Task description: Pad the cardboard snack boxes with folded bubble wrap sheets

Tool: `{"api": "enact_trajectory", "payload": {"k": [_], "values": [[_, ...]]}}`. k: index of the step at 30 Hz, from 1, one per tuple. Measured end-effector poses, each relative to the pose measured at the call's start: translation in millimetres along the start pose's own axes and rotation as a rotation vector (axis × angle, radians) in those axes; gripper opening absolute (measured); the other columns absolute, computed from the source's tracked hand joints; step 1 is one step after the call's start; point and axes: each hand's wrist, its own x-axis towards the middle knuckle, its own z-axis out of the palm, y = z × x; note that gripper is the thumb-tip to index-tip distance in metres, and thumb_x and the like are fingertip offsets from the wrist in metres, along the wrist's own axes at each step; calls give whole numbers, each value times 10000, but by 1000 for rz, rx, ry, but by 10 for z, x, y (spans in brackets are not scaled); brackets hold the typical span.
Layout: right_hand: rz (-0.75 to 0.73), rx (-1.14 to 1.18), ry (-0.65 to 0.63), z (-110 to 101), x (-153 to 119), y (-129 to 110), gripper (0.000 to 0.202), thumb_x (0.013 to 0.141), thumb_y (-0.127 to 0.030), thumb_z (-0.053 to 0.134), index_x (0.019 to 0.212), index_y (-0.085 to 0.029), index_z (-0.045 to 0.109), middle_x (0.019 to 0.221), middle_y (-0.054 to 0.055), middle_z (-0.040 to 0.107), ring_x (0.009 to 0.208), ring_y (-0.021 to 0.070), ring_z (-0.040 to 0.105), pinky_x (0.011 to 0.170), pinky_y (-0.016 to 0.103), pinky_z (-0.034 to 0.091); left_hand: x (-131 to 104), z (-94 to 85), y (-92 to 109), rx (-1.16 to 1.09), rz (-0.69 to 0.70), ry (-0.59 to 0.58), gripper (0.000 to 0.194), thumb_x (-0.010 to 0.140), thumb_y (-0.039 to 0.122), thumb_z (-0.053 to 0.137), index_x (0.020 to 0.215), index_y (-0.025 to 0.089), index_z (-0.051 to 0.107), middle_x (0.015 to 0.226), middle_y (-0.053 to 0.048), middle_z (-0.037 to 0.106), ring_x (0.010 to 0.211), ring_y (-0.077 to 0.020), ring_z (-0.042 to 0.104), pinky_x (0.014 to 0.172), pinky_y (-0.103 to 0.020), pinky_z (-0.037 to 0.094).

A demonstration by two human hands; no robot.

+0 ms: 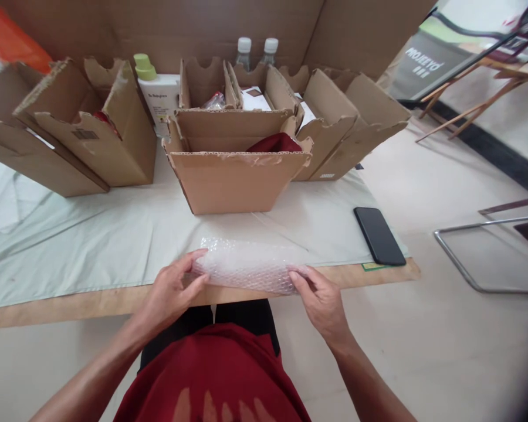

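A clear strip of bubble wrap [246, 269] stretches between my two hands at the table's front edge. My left hand [178, 287] grips its left end, thumb and fingers closing on the plastic. At the opposite end, my right hand [319, 293] pinches the wrap between thumb and fingers. Just behind the wrap stands an open cardboard box [233, 184], with dark red cloth [275, 143] showing inside it. I cannot see anything wrapped inside the plastic.
More open cardboard boxes [132, 129] line the back, left and right. A white bottle with a green cap [161, 99] and two clear bottles [268, 54] stand among them. A black phone [379, 236] lies near the right edge. A metal-framed chair [455, 264] stands right.
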Motion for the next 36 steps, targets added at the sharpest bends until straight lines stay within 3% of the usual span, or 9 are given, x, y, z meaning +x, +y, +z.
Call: {"api": "enact_trajectory", "payload": {"k": [3, 7, 11, 16, 22, 26, 28, 32, 36], "values": [[-120, -257, 54, 18, 61, 96, 273, 974, -406, 596, 1013, -190, 758, 915, 92, 780, 849, 257, 717, 813, 410, 572, 124, 205, -8, 163, 2, 107, 417, 952, 305, 522, 1332, 167, 628, 859, -69, 751, 806, -259, 710, 820, -456, 592], [-227, -528, 64, -56, 199, 202, 413, 950, -473, 603, 1192, -156, 708, 1136, 160, 746, 1020, 330, 677, 903, 498, 528, 174, 214, -79, 326, 22, 163, 473, 928, 356, 598, 1347, 137, 601, 970, -107, 712, 851, -284, 682, 815, -465, 574], [-201, -624, -24, -39, 377, 197, 421, 914, -465, 625, 1197, -162, 695, 1306, 186, 692, 1120, 372, 647, 916, 536, 496, 215, 150, -75, 411, -37, 160, 349, 884, 385, 663, 1116, 125, 680, 1001, -144, 678, 925, -331, 664, 863, -507, 550], [-153, -405, -107, 31, 445, 67, 146, 869, -330, 607, 789, -213, 640, 1229, 133, 730, 1127, 332, 653, 908, 482, 482, 280, 214, 27, 333, -28, 107, 90, 865, 257, 573, 811, 198, 615, 938, -109, 683, 932, -305, 658, 858, -459, 528], [223, 109, -298, 20, 152, -276, 136, 860, -335, 637, 923, -216, 617, 756, 1, 647, 640, 157, 606, 592, 283, 487, 96, -80, 2, 79, -183, 139, 146, 870, 366, 519, 892, 229, 566, 730, 6, 648, 631, -189, 625, 619, -315, 488], [304, 429, -438, 396, -144, -574, 611, 899, -274, 627, 1486, -234, 461, 876, -4, 674, 670, 131, 622, 662, 276, 543, 181, -564, -110, 87, -183, 170, 403, 858, 398, 564, 1217, 213, 575, 822, 1, 706, 718, -204, 668, 705, -336, 515], [248, 476, -475, 677, -225, -693, 695, 920, -255, 613, 1579, -267, 392, 940, 10, 687, 697, 124, 623, 695, 278, 555, 370, -766, -184, 196, -151, 173, 495, 856, 330, 579, 1337, 218, 550, 884, -10, 725, 778, -214, 683, 787, -369, 529], [130, 427, -532, 1126, -162, -857, 524, 935, -252, 583, 1458, -280, 595, 1039, 34, 739, 851, 165, 680, 799, 309, 590, 715, -928, -394, 368, -11, 284, 571, 837, 250, 633, 1394, 155, 548, 1145, -131, 714, 1096, -314, 663, 988, -508, 511], [161, 394, -572, 1209, 10, -926, 309, 933, -307, 573, 1150, -214, 773, 957, 59, 767, 846, 201, 703, 739, 315, 595, 333, -780, -538, 368, 150, 271, 404, 888, 168, 531, 1281, 189, 624, 1257, -130, 688, 1222, -293, 627, 1066, -507, 505]]}}
